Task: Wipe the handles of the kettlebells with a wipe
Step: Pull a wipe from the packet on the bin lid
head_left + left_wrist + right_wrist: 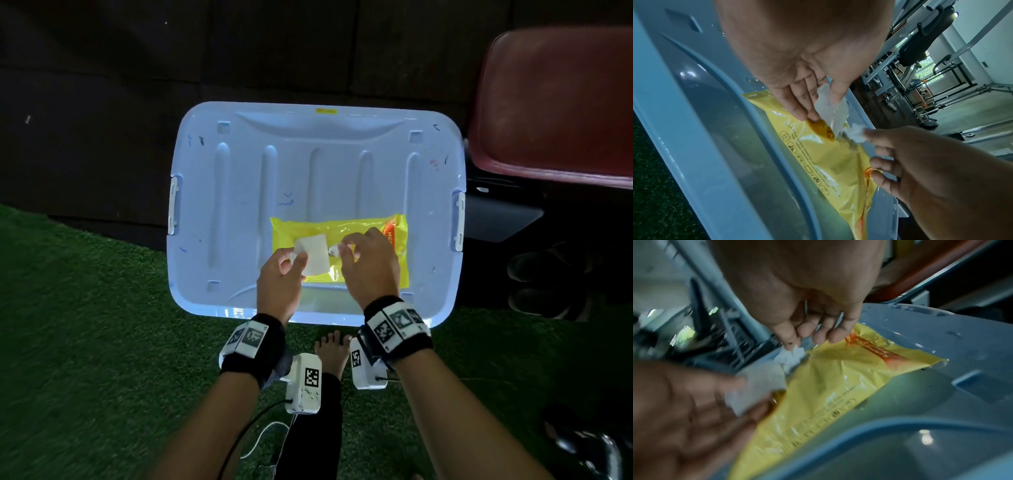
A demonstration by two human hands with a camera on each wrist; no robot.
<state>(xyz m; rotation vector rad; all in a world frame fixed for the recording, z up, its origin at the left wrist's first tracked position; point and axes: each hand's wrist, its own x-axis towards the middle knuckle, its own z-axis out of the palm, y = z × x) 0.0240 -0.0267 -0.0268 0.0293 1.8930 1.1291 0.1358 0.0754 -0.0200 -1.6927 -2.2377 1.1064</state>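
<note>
Wipe (337,249): a crumpled white tuft protruding from the opening of the yellow wipe pack (370,226), pinched between the thumb and first finger of the right hand (370,265). In the left wrist view the tuft (856,133) is partly drawn out, its lower end at the pack's opening. The remaining fingers (822,335) of the right hand hang loosely curled above the orange-printed end of the pack. The left hand (281,277) pinches the white resealable flap (313,255) between thumb and fingers and holds it peeled back toward the left, clear of the opening. In the right wrist view the flap (760,386) is blurred, so its attachment to the pack cannot be confirmed there. The pack lies flat on the pale blue lid (239,205) of a storage bin, toward the near right part of the lid. The bin stands on green artificial turf (85,325). A red padded seat (561,102) is to the far right of the bin. Dark shoes (551,281) lie on the ground just beside the bin's right edge. No kettlebell can be identified with certainty in any view.
</note>
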